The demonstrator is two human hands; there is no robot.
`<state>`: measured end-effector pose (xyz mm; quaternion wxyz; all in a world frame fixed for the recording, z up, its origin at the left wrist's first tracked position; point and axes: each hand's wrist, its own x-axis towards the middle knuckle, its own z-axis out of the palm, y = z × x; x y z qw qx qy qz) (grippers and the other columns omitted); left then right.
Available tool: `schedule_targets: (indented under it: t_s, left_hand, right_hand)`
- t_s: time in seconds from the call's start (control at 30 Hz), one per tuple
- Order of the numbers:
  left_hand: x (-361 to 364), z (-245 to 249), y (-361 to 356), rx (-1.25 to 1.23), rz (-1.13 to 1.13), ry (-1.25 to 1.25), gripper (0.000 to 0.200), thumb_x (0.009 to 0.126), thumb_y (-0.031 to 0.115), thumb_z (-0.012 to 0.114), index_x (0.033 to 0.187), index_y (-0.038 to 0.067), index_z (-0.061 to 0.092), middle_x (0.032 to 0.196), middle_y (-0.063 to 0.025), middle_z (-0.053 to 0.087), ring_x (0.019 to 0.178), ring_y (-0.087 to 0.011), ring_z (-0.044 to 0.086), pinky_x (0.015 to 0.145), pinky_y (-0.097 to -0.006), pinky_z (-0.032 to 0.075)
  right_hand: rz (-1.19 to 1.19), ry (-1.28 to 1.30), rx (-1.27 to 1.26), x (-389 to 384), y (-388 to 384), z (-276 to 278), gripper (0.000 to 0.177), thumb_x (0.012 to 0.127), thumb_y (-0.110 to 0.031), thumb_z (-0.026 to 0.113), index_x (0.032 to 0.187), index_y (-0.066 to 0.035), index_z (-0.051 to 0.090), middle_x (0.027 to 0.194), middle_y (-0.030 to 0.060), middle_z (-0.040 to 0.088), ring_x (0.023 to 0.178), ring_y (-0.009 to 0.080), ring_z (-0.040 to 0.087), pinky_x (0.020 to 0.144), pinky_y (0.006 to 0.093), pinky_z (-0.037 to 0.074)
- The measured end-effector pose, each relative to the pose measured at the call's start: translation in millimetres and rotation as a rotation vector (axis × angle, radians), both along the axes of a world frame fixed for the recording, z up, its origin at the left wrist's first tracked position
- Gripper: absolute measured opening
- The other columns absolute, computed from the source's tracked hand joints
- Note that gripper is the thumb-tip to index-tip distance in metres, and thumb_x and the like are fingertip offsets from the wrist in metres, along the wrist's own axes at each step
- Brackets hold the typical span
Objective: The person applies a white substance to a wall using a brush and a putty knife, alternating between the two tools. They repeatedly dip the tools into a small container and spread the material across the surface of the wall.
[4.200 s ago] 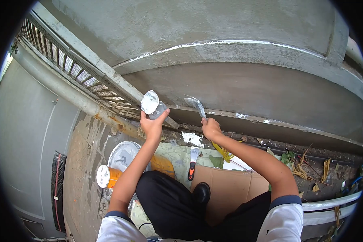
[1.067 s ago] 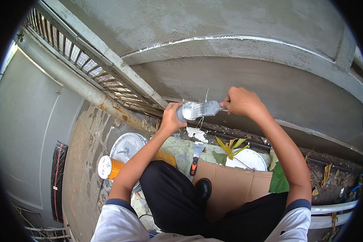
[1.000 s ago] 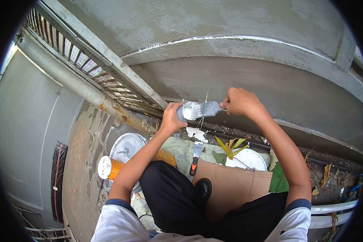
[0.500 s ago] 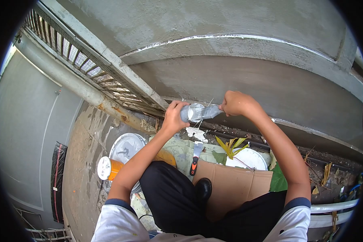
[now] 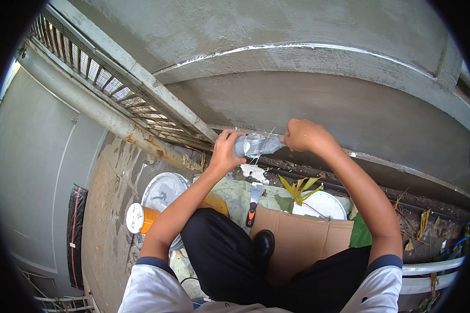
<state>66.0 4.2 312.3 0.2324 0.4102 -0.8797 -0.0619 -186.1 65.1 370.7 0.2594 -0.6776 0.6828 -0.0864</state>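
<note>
Both of my hands are on a grey, roughly cylindrical piece [image 5: 261, 146] with a shiny whitish middle and thin frayed strands sticking out. I cannot make out its kind. My left hand [image 5: 226, 151] is wrapped round its left end. At the narrower right end, the fingers of my right hand [image 5: 302, 135] are closed in a pinch and partly hidden from view. Below them, a putty knife [image 5: 254, 204] with a black and orange handle lies by a sheet of cardboard [image 5: 297, 229].
A grey wall [image 5: 308, 99] rises in front, beside a barred metal gate [image 5: 109, 78]. At left stand a white bucket [image 5: 164, 187] and an orange tub [image 5: 146, 218]. A white lid [image 5: 324, 204] and yellow-green leaves [image 5: 299, 191] lie near the cardboard.
My right hand has shifted slightly to the left along the grey piece. My left hand keeps its hold, and the things on the ground stay where they were.
</note>
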Motion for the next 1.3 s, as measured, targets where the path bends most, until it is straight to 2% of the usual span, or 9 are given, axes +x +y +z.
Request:
schedule_targets:
  t_s: [0.13, 0.2, 0.5, 0.63, 0.73, 0.8, 1.03, 1.23, 1.3]
  left_hand:
    - [0.6, 0.2, -0.4, -0.001, 0.02, 0.003, 0.068, 0.045, 0.003, 0.079, 0.11, 0.009, 0.059, 0.108, -0.0104, 0.054, 0.101, -0.0309, 0.057, 0.088, -0.0385, 0.05]
    - [1.0, 0.6, -0.2, 0.064, 0.059, 0.043, 0.069, 0.045, 0.004, 0.082, 0.109, 0.007, 0.059, 0.109, -0.0133, 0.054, 0.101, -0.0342, 0.056, 0.088, -0.0408, 0.048]
    - [10.5, -9.6, -6.4, 0.094, 0.194, 0.046, 0.069, 0.045, 0.009, 0.085, 0.108, 0.004, 0.058, 0.105, -0.0162, 0.057, 0.098, -0.034, 0.058, 0.086, -0.0394, 0.049]
    - [8.9, -3.5, -2.7, 0.027, 0.163, 0.082, 0.069, 0.044, 0.006, 0.085, 0.108, 0.005, 0.058, 0.106, -0.015, 0.056, 0.099, -0.0342, 0.058, 0.086, -0.0397, 0.049]
    - [2.3, 7.5, 3.6, -0.049, 0.055, 0.105, 0.07, 0.042, 0.002, 0.083, 0.108, 0.008, 0.058, 0.108, -0.0126, 0.054, 0.1, -0.0341, 0.056, 0.087, -0.0403, 0.048]
    - [-3.6, 12.7, 8.8, -0.082, 0.044, 0.088, 0.069, 0.042, -0.003, 0.08, 0.106, 0.008, 0.058, 0.109, -0.0103, 0.053, 0.101, -0.0318, 0.056, 0.087, -0.0382, 0.048]
    - [-8.3, 15.1, 11.4, -0.075, -0.009, 0.076, 0.069, 0.043, -0.002, 0.08, 0.107, 0.008, 0.057, 0.107, -0.0103, 0.053, 0.101, -0.0316, 0.056, 0.086, -0.0381, 0.049]
    - [2.8, -0.9, 0.3, -0.004, 0.106, 0.16, 0.07, 0.044, 0.009, 0.084, 0.108, 0.003, 0.057, 0.107, -0.0148, 0.057, 0.1, -0.0316, 0.058, 0.088, -0.0382, 0.048]
    - [6.8, -6.1, -2.4, 0.031, 0.195, 0.165, 0.071, 0.046, 0.013, 0.086, 0.11, 0.001, 0.057, 0.107, -0.0174, 0.059, 0.099, -0.0326, 0.059, 0.088, -0.0391, 0.048]
  right_hand:
    - [-0.019, 0.018, -0.038, 3.1, 9.0, 8.9, 0.028, 0.086, -0.032, 0.062, 0.082, -0.006, 0.071, 0.083, 0.0136, 0.07, 0.087, 0.0311, 0.067, 0.078, 0.0429, 0.05]
    - [-0.037, 0.035, -0.145, 2.9, 15.6, 16.2, 0.027, 0.084, -0.031, 0.064, 0.087, -0.005, 0.071, 0.087, 0.0153, 0.07, 0.088, 0.0321, 0.067, 0.078, 0.0434, 0.051]
    - [0.008, 0.044, -0.239, 8.6, 25.4, 32.9, 0.026, 0.084, -0.029, 0.065, 0.088, -0.004, 0.071, 0.089, 0.0173, 0.069, 0.086, 0.033, 0.067, 0.075, 0.0435, 0.052]
    - [0.006, 0.039, -0.192, 12.1, 26.2, 36.0, 0.026, 0.084, -0.029, 0.065, 0.088, -0.004, 0.071, 0.088, 0.0174, 0.069, 0.086, 0.0335, 0.067, 0.075, 0.044, 0.052]
    - [-0.004, 0.054, -0.198, 14.1, 26.2, 34.3, 0.026, 0.084, -0.029, 0.065, 0.089, -0.004, 0.071, 0.089, 0.0175, 0.069, 0.086, 0.0343, 0.067, 0.075, 0.0445, 0.052]
    - [0.008, 0.048, -0.13, 14.2, 25.0, 37.9, 0.028, 0.084, -0.026, 0.065, 0.097, -0.001, 0.068, 0.095, 0.0194, 0.069, 0.092, 0.0334, 0.067, 0.078, 0.0423, 0.053]
    - [0.006, 0.011, -0.119, 15.4, 22.1, 30.3, 0.031, 0.084, -0.029, 0.066, 0.097, -0.001, 0.068, 0.096, 0.0191, 0.068, 0.093, 0.0333, 0.066, 0.079, 0.0427, 0.052]
    - [-0.005, 0.01, -0.163, 9.4, 24.2, 36.4, 0.031, 0.083, -0.031, 0.067, 0.093, -0.002, 0.069, 0.094, 0.0193, 0.069, 0.092, 0.0335, 0.066, 0.078, 0.0425, 0.053]
    - [-0.044, 0.021, -0.25, 9.4, 23.2, 32.2, 0.025, 0.082, -0.033, 0.068, 0.088, -0.009, 0.073, 0.085, 0.0158, 0.07, 0.084, 0.0318, 0.067, 0.074, 0.0425, 0.052]
